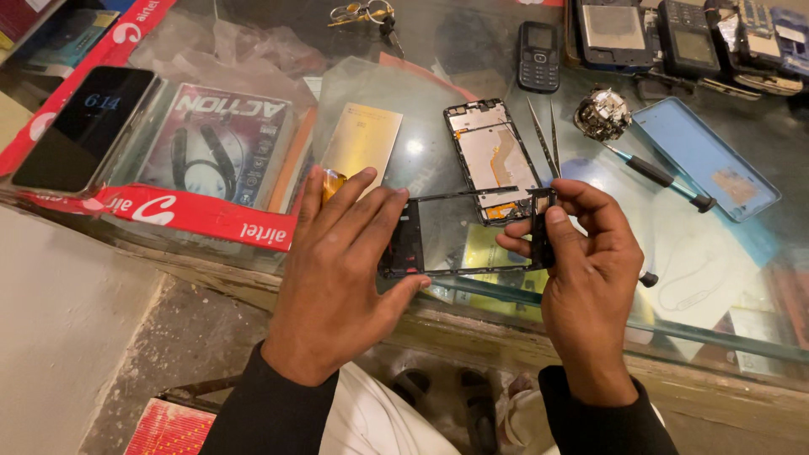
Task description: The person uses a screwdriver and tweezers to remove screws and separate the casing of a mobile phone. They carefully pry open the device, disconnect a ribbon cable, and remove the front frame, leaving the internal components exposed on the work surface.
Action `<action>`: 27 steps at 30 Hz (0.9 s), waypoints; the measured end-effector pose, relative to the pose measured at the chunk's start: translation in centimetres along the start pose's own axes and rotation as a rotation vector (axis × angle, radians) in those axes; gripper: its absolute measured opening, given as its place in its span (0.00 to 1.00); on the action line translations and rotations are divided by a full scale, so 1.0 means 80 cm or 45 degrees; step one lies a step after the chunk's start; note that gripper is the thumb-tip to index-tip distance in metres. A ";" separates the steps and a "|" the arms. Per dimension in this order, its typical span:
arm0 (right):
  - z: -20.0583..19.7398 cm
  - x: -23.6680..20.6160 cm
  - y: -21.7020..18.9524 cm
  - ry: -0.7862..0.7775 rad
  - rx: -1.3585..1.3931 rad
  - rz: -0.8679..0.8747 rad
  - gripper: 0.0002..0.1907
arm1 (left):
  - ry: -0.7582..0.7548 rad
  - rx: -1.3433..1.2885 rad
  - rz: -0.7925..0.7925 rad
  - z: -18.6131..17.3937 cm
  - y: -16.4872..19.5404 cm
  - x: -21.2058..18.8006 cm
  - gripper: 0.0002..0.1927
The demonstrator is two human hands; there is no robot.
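**Bare phone frame held over glass counter**

A red-and-white banner strip runs along the glass counter's front-left edge. Behind it lies a flat box picturing a black neckband, beside a dark smartphone near the left edge. A yellow rectangular sheet sits mid-counter. The left hand and right hand hold a thin black phone frame, hollow in the middle, just above the counter's front edge. Left fingers lie spread over one end; right fingers pinch the other, apparently at a corner. Behind it rest an opened phone body, tweezers and a screwdriver.
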State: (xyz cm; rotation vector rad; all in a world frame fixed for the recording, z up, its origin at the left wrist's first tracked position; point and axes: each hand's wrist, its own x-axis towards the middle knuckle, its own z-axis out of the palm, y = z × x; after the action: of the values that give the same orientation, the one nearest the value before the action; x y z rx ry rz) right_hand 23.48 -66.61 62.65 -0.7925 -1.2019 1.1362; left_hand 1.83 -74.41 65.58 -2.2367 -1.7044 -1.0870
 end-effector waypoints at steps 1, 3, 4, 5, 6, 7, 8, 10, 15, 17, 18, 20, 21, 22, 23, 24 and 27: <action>-0.001 0.001 0.001 0.017 0.041 0.011 0.12 | 0.025 0.011 0.019 -0.002 0.000 0.000 0.40; -0.005 0.001 0.004 0.032 0.113 0.004 0.14 | 0.097 0.049 0.022 -0.007 -0.002 -0.001 0.39; -0.008 0.002 0.005 0.030 0.144 -0.017 0.15 | 0.147 0.076 0.009 -0.010 -0.006 -0.001 0.39; -0.010 0.002 0.007 0.028 0.176 -0.037 0.16 | 0.197 0.104 -0.004 -0.013 -0.012 0.000 0.38; -0.011 0.002 0.008 0.007 0.179 -0.065 0.16 | 0.231 0.150 -0.058 -0.015 -0.019 0.002 0.39; -0.013 0.002 0.009 -0.015 0.181 -0.092 0.17 | 0.266 0.196 -0.114 -0.015 -0.027 0.006 0.39; -0.014 0.001 0.010 -0.036 0.183 -0.124 0.17 | 0.303 0.241 -0.167 -0.015 -0.036 0.011 0.39; -0.015 0.000 0.010 -0.027 0.167 -0.123 0.17 | 0.259 0.327 -0.276 -0.014 -0.054 0.026 0.40; -0.017 0.002 0.008 -0.028 0.262 -0.154 0.18 | 0.389 0.423 -0.155 -0.012 -0.049 0.035 0.37; -0.020 0.004 0.011 -0.023 0.318 -0.136 0.18 | 0.490 0.189 -0.113 0.002 -0.017 0.022 0.26; -0.021 0.005 0.013 -0.019 0.329 -0.127 0.18 | 0.481 0.100 -0.041 0.013 0.002 0.017 0.22; -0.024 0.005 0.018 -0.014 0.347 -0.110 0.19 | 0.411 -0.054 0.060 0.037 0.031 0.012 0.17; -0.025 0.004 0.020 -0.015 0.376 -0.113 0.19 | 0.347 -0.119 0.089 0.050 0.043 0.011 0.15; -0.026 0.003 0.022 -0.018 0.405 -0.114 0.19 | 0.267 -0.185 0.059 0.062 0.050 0.014 0.15; -0.027 0.002 0.022 -0.020 0.435 -0.119 0.18 | 0.189 -0.251 0.033 0.073 0.054 0.020 0.16; -0.029 0.001 0.020 0.002 0.451 -0.137 0.16 | 0.114 -0.317 0.014 0.080 0.055 0.027 0.16; -0.037 -0.003 0.003 0.085 0.232 -0.288 0.11 | 0.073 -0.167 0.069 0.093 0.046 0.044 0.16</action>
State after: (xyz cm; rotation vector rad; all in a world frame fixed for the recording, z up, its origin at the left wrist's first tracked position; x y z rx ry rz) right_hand 26.30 -66.48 61.74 -0.5375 -1.0848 1.0086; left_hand 8.90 -69.25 63.41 -2.2889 -1.5846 -1.2714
